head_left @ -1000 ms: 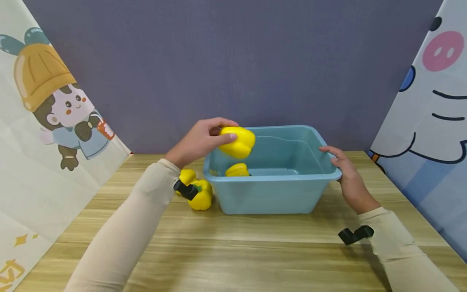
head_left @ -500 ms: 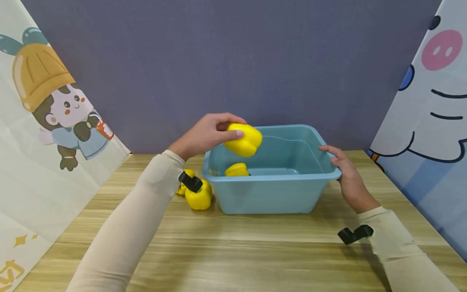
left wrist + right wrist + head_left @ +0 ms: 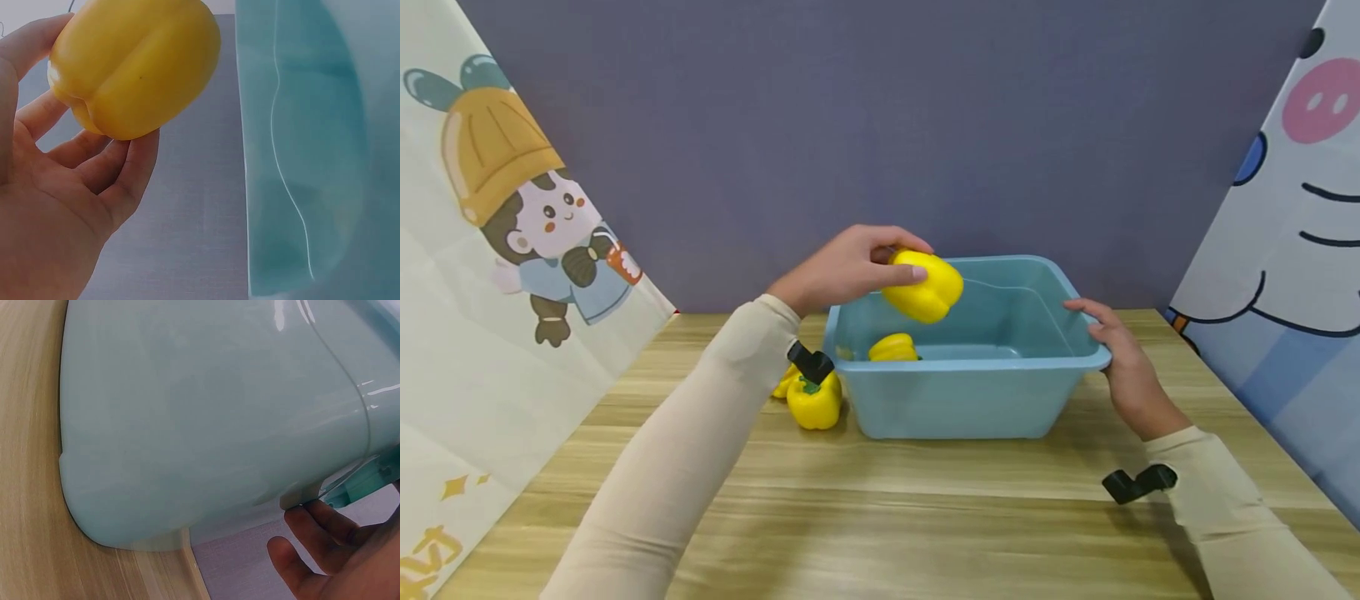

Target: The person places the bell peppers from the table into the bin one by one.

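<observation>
My left hand (image 3: 865, 271) pinches a yellow bell pepper (image 3: 928, 287) between thumb and fingers, holding it above the left half of a light blue plastic tub (image 3: 955, 400). In the left wrist view the bell pepper (image 3: 137, 69) rests against the fingertips, the palm behind it. Another yellow bell pepper (image 3: 892, 347) lies inside the tub at its left end. With fingers over the rim, my right hand (image 3: 1120, 354) grips the tub's right end. The right wrist view shows those fingers (image 3: 312, 540) at the side of the tub (image 3: 206, 425).
On the wooden table (image 3: 880, 525), a yellow bell pepper with a green stem (image 3: 816, 404) stands left of the tub. More yellow (image 3: 785, 382) shows behind it, partly hidden by the left wrist. A grey-purple panel (image 3: 880, 125) rises behind; printed cartoon panels stand at both sides.
My left hand has moved to the right with the bell pepper, from the tub's left edge to farther over its opening. The right hand keeps its place on the rim.
</observation>
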A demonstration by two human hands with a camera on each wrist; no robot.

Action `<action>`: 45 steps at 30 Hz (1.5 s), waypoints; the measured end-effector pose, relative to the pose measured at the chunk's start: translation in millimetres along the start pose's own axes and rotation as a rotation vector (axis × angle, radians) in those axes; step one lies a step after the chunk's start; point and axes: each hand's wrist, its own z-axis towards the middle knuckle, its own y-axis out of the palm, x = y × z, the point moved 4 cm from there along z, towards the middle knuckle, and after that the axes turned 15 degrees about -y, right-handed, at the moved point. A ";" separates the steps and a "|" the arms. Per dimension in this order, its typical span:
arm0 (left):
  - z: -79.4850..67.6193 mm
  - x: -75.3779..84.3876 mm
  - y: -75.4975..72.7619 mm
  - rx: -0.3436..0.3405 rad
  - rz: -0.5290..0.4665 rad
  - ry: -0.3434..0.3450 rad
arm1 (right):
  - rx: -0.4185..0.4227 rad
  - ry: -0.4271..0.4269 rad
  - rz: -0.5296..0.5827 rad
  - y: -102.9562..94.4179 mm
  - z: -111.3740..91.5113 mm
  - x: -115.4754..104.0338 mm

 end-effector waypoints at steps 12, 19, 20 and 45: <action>9.1 9.4 5.2 -0.027 -0.003 -0.009 | 0.007 -0.034 0.032 0.1 -0.2 -1.5; 14.8 11.0 4.8 -0.008 -0.004 -0.013 | 0.003 -0.042 0.045 -1.4 2.2 0.6; 15.8 11.5 5.1 -0.008 -0.005 -0.012 | 0.003 -0.043 0.047 -1.9 2.7 1.1; 44.7 12.3 14.4 0.027 0.013 -0.047 | -0.013 -0.031 0.016 -6.4 8.7 9.8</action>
